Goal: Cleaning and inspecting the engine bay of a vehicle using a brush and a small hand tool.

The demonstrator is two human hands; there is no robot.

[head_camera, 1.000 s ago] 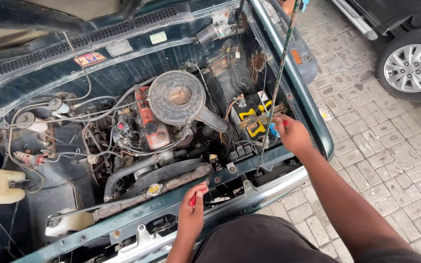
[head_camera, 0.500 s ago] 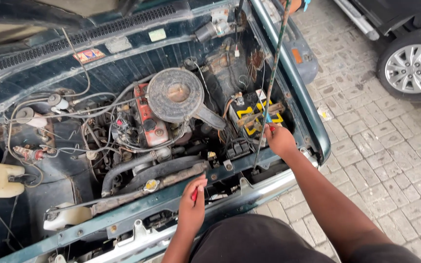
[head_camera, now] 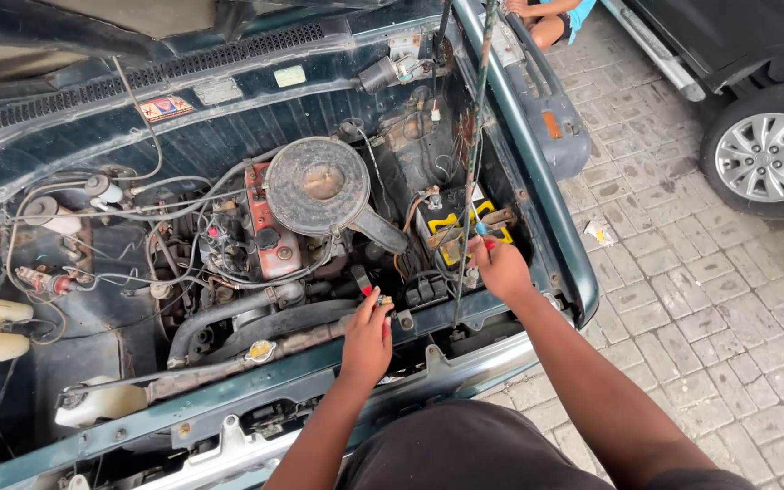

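Red-handled small tool point(head_camera: 376, 295), pinched in the left hand point(head_camera: 367, 340) at the engine bay's front edge, meets a fitting, while the right hand point(head_camera: 504, 269) grips another red-tipped tool point(head_camera: 485, 238) beside the yellow-topped battery point(head_camera: 458, 227).

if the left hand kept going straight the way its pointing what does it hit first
Probably the black relay-like blocks just ahead and to the right of the left hand, and beyond them the battery. Depth is hard to judge from above, so it might pass over them.
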